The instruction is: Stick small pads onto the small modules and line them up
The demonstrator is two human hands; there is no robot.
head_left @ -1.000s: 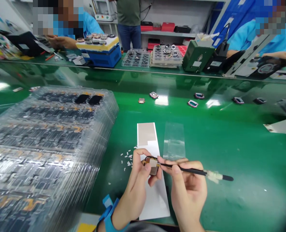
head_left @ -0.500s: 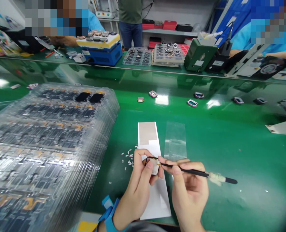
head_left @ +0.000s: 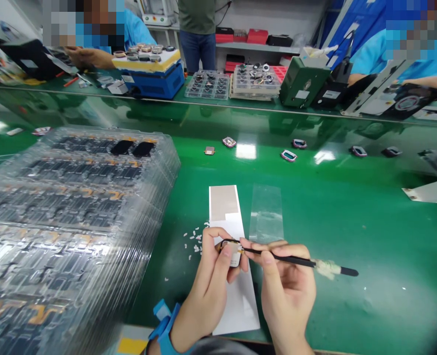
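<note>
My left hand [head_left: 213, 281], with a blue band [head_left: 166, 325] at the wrist, is closed round a small silver-and-black watch-like part [head_left: 234, 256]. A dark strip and a bit of gold flex show along its upper edge. In my right hand [head_left: 288, 286] are black tweezers [head_left: 295, 260], held like a pen, with whitish tape wrapped near the rear end. Their tip meets the right edge of the small part. Under both the part and my left hand lies a white paper sheet [head_left: 236, 305] with a grey-beige label area at its far end. Small white scraps [head_left: 196, 236] lie left of it.
Stacked clear trays [head_left: 92, 212] of dark screens fill the left side. A clear plastic sheet [head_left: 266, 212] lies right of the paper. Several small watch frames [head_left: 288, 155] sit farther back. Beyond a raised ledge stand a blue box [head_left: 151, 81], a green box [head_left: 295, 84] and people in blue.
The whole view has shifted slightly, so things sit a little farther left. Both hands keep nearly the same hold, with the tweezers still at the part's edge.
</note>
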